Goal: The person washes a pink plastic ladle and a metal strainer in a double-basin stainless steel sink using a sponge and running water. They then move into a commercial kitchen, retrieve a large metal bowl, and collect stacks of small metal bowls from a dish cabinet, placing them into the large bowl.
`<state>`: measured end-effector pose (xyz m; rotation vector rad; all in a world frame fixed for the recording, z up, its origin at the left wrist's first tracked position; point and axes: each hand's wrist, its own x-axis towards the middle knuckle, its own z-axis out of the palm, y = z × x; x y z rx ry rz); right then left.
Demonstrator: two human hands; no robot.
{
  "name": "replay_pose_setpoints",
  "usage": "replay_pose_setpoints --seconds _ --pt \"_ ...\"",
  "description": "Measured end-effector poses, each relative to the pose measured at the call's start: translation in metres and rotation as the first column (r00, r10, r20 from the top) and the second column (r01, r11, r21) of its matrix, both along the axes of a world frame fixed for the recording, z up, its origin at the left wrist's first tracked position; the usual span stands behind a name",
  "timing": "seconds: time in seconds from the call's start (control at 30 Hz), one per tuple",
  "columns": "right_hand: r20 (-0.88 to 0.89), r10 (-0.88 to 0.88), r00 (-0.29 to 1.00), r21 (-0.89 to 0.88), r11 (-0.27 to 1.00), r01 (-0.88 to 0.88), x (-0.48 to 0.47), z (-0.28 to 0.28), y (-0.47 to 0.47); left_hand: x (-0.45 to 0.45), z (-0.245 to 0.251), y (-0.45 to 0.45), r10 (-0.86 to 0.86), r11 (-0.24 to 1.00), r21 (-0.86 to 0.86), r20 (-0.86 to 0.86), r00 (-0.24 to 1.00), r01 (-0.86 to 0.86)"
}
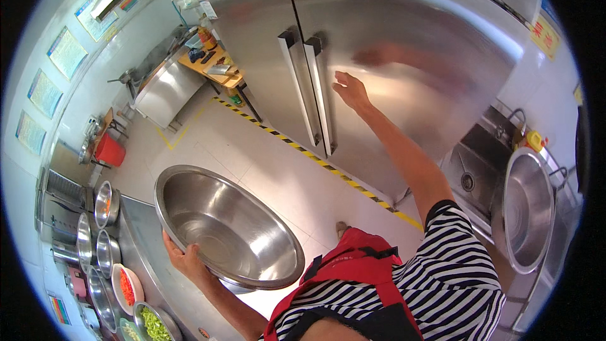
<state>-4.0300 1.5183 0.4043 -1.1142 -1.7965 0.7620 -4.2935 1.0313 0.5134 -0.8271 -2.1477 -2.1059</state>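
My left hand (187, 260) grips the near-left rim of a large stainless steel basin (227, 227), which is tilted and has nothing inside. My right hand (351, 91) reaches out with its fingers partly spread, holding nothing. It is just right of a long vertical door handle (318, 90) on a stainless steel refrigerator cabinet (402, 118); a gap shows between hand and handle. A second handle (294, 80) runs alongside on the left door. Both doors look closed.
Left, a steel counter (156, 270) carries several steel bowls, a bowl of chopped red vegetable (127, 289) and one of chopped green vegetable (154, 324). Right are a sink (473, 161) and another steel basin (528, 213). A wooden table (227, 79) with a cleaver and a red bucket (110, 150) stand farther off.
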Motion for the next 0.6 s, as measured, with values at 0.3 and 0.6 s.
replay_pose_setpoints --seconds 0.3,0.6 --pt "-0.124 -0.231 0.965 0.075 0.967 0.241 -0.111 -0.027 0.083 -0.037 0.004 0.066 -0.007 0.998 0.064 0.203 0.979 -0.006" --pt "-0.205 -0.245 0.948 -0.09 0.969 0.231 -0.128 -0.015 0.056 -0.09 0.008 0.119 -0.163 0.986 0.075 0.259 0.952 0.148"
